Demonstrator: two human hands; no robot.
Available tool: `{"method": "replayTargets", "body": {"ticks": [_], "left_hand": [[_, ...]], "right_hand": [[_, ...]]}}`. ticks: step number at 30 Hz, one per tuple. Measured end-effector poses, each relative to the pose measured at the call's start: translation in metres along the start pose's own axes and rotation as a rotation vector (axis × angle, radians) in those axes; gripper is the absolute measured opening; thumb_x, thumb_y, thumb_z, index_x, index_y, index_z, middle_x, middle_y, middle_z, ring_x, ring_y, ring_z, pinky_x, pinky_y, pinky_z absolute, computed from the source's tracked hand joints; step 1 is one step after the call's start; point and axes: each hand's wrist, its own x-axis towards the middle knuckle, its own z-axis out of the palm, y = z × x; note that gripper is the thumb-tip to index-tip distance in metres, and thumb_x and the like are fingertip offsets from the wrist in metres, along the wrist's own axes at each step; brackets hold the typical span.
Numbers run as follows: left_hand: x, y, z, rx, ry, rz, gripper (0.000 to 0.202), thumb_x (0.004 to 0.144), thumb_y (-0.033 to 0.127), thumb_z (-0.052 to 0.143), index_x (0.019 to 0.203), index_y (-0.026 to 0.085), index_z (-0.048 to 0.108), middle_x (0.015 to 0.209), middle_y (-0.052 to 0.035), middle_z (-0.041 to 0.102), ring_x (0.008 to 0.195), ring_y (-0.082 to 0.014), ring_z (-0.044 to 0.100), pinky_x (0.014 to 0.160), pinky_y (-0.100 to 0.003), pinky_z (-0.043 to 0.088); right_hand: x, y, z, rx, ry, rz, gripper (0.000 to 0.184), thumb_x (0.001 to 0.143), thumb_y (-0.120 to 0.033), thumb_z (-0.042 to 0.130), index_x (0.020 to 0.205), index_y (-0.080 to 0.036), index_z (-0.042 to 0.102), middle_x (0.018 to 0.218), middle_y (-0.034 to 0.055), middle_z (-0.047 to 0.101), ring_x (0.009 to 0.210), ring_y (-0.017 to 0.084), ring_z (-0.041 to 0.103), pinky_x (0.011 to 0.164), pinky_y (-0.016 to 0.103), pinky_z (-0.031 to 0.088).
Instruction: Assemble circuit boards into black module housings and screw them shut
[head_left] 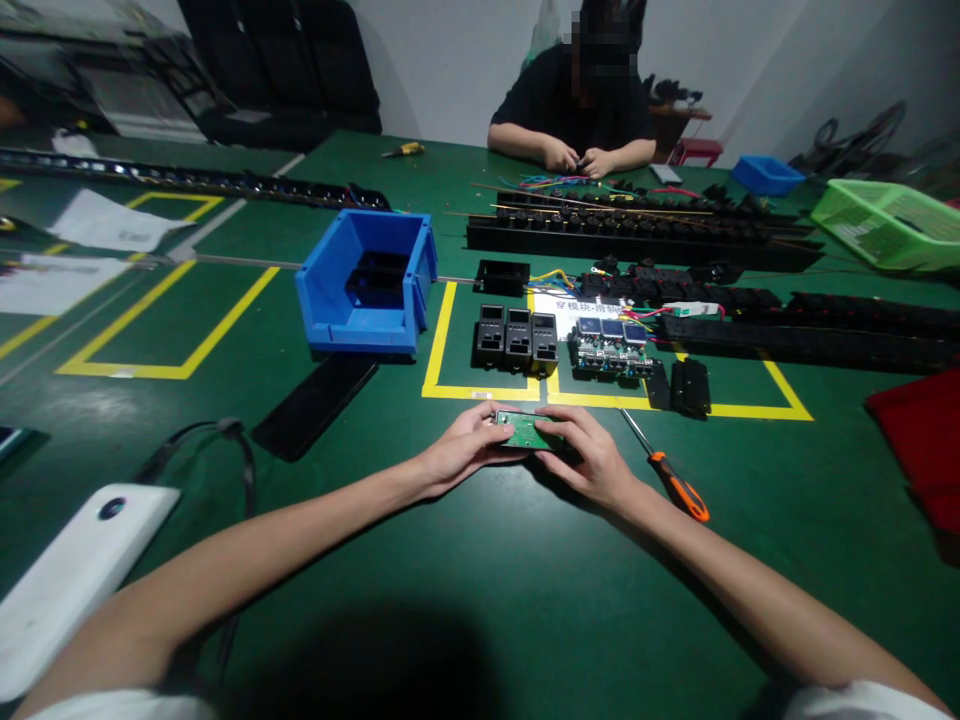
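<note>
One green circuit board (523, 431) sits between the person's two hands, held just above the near part of the green table (420, 560), with its green face turned up. The left hand (463, 447) is closed around its left end, thumb lying on the face; the right hand (592, 457) grips the other end, its fingers bent over the board.

Just beyond the hands, yellow tape (439, 340) marks out rectangles. Three black module housings (517, 338) stand side by side there, and right of them lie circuit boards with small screens (611, 348). Near the right forearm rests a screwdriver (679, 488) with an orange and black handle. To the left are a black smartphone (315, 408) and a blue bin (360, 337) with black parts (377, 278) inside.

Farther back, long black rails (637, 240) run across the table, a green plastic basket (892, 235) at their right. Across the table, a co-worker (547, 110) holds a small dark item, too small to identify.
</note>
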Motion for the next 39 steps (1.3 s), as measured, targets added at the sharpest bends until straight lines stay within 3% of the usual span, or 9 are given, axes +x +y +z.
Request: {"method": "replayTargets", "body": {"ticks": [29,33,36,39], "left_hand": [[0.002,-0.001,-0.003,0.064,-0.055,-0.006,0.033,0.086,0.029,0.069,0.114,0.018,0.056,0.121,-0.0109,0.062,0.105,-0.0227,0.067,0.099,-0.046,0.052],[0.001,-0.006,-0.004,0.2,-0.118,0.092,0.041,0.085,0.033,0.069,0.12,0.021,0.052,0.126,-0.0112,0.057,0.106,-0.0239,0.065,0.093,-0.046,0.055],[0.001,-0.008,-0.011,0.47,-0.111,0.297,0.061,0.076,0.029,0.077,0.128,0.026,0.046,0.129,-0.0089,0.054,0.109,-0.0226,0.063,0.093,-0.04,0.054],[0.003,-0.004,-0.021,0.779,-0.03,0.494,0.056,0.079,0.028,0.074,0.128,0.028,0.047,0.125,-0.0074,0.056,0.113,-0.0217,0.06,0.096,-0.039,0.051]], "right_hand": [[0.0,0.0,0.001,-0.011,0.004,-0.044,0.045,0.086,-0.022,0.068,0.128,-0.024,0.053,0.124,0.014,0.061,0.114,0.027,0.06,0.094,0.046,0.053],[-0.001,0.0,0.0,0.008,0.029,-0.036,0.044,0.085,-0.02,0.068,0.126,-0.023,0.054,0.123,0.0142,0.061,0.114,0.026,0.06,0.093,0.046,0.053],[-0.002,-0.001,0.0,0.038,0.059,-0.003,0.042,0.085,-0.021,0.068,0.125,-0.023,0.054,0.124,0.014,0.061,0.114,0.027,0.06,0.095,0.047,0.052],[-0.002,-0.001,-0.001,0.055,0.082,0.037,0.039,0.086,-0.022,0.068,0.122,-0.024,0.056,0.123,0.013,0.062,0.114,0.027,0.061,0.096,0.048,0.051]]}}
